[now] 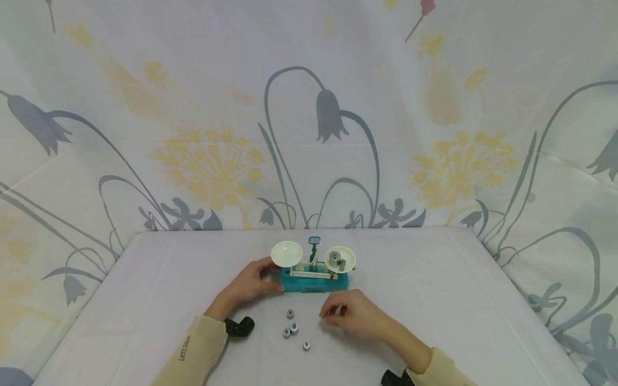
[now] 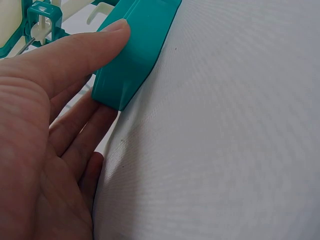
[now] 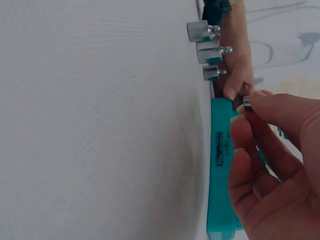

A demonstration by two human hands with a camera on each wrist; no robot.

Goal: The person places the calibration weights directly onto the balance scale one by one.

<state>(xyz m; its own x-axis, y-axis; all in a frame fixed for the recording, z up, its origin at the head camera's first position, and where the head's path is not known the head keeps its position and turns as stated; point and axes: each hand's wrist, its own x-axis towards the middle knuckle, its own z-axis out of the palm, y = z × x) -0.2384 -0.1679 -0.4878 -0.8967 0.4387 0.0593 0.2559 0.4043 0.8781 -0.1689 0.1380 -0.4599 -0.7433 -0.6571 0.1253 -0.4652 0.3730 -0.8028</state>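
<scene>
A teal balance scale (image 1: 314,285) with two cream pans stands on the table. My left hand (image 1: 247,282) grips the left end of its base, thumb on the front side and fingers behind, as the left wrist view also shows. The left pan (image 1: 287,253) is bare; the right pan (image 1: 345,266) holds metal weights (image 1: 335,258). In front of the scale's right half is my right hand (image 1: 359,316). Its thumb and index finger pinch a small metal weight (image 3: 247,103), mostly covered by the fingertips.
Several knobbed metal weights (image 1: 294,327) stand on the white tabletop (image 1: 425,279) between the hands, in front of the scale. Black wrist cameras (image 1: 240,326) sit at both sleeves. A flower-printed cloth (image 1: 217,107) hangs behind the table and along its sides.
</scene>
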